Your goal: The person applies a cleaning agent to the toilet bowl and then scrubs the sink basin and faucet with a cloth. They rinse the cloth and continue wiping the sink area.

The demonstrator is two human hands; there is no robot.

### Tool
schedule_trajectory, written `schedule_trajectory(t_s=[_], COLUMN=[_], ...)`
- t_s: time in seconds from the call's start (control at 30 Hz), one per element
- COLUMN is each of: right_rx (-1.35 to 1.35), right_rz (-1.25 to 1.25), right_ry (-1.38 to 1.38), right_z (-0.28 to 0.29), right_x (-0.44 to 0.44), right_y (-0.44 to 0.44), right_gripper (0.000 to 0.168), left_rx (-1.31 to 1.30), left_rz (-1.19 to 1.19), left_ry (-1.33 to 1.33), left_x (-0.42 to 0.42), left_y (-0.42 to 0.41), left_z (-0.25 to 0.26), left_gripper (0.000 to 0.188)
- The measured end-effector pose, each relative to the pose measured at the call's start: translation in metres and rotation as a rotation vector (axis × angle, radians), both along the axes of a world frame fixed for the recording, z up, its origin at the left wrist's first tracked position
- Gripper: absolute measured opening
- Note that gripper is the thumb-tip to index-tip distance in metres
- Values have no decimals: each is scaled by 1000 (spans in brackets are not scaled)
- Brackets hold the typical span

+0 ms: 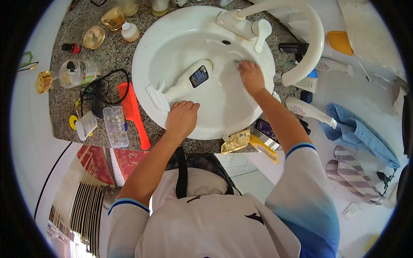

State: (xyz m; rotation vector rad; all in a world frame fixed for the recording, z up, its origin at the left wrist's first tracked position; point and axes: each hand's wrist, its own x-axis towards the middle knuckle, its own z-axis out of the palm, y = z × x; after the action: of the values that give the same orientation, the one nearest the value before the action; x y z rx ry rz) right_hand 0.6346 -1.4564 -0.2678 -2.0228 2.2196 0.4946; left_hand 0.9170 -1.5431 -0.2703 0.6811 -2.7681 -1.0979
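Observation:
In front of me is a white ceramic washbasin [139, 69]. My left hand [182, 118] is hooked over its front-left rim, palm down, the fingertips curled out of sight. A white trigger spray bottle [180, 92] with a dark label lies across the basin's left side; its spray head leans on the rim next to my left hand. Against the basin's right inner wall, my right hand [252, 77] has its fingers bunched and pointing down. A small greyish bit shows at those fingertips, too little to name, and whether the hand grips it is unclear.
A white faucet [317, 35] arches over the back right. On the granite counter [59, 111] lie a red comb [137, 125], a clear compartment box [115, 125], jars, and a yellow-handled item [264, 149] at the front edge. Bottles and a blue cloth [361, 132] are at right.

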Motion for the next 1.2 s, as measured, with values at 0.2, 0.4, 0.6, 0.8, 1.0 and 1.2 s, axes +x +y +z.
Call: schedule_trajectory(t_s=[0.2,0.4,0.6,0.8,1.0,1.2], right_rx=[-87,-32,102,-218,92,-143], right_rz=[-244,-185,-175,-699,-191,-423], right_ry=[-592,87,-275,-296,-37,-205], right_z=[-49,-57,-42,-99,-63,-64], right_x=[107,16,85,86,48,98], right_y=[50,35,52,50,48,68], right_gripper=[21,19,20,16,22,14], left_rx=[11,-24,-23,9,-19,-23], left_rz=[-1,-7,-21,-50,-52,-38], left_ry=[-16,48,44,2,16,27], left_x=[4,1,2,0,2,-3], left_y=[0,0,-1,0,-4,-4], left_z=[-5,-4,-4,-2,0,-1], left_gripper=[19,18,18,18,17,15])
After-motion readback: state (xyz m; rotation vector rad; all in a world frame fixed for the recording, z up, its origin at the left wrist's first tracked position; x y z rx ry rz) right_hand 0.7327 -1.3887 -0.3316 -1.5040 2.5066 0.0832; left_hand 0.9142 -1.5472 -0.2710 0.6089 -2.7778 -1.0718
